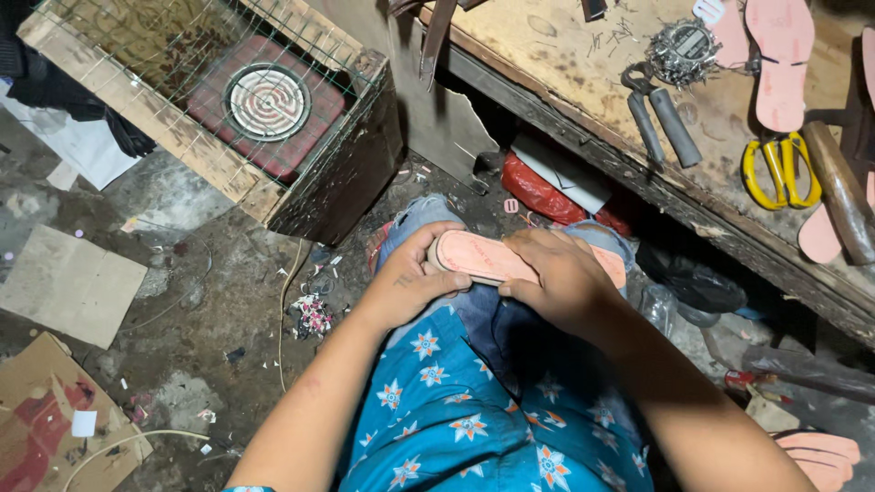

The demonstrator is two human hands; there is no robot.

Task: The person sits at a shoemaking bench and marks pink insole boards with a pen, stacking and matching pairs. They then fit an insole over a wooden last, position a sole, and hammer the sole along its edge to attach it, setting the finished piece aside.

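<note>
Head view, largest first: wooden workbench (583,82) across the upper right of the frame, bearing yellow-handled scissors (780,171), pliers (661,118) and pink sole cutouts (782,55); wire-meshed wooden crate (118,100) with a round coil heater (267,101) at upper left; cardboard scraps (68,284) at the left edge. Centre frame, over blue flowered fabric (456,419) on the lap: pink sole (483,257), long axis running left to right and dipping slightly rightward, rounded end pointing left. Left hand (410,278) curled around that left end, fingers clenched on it; right hand (561,278) covering the right part, fingers gripping the near edge.
</note>
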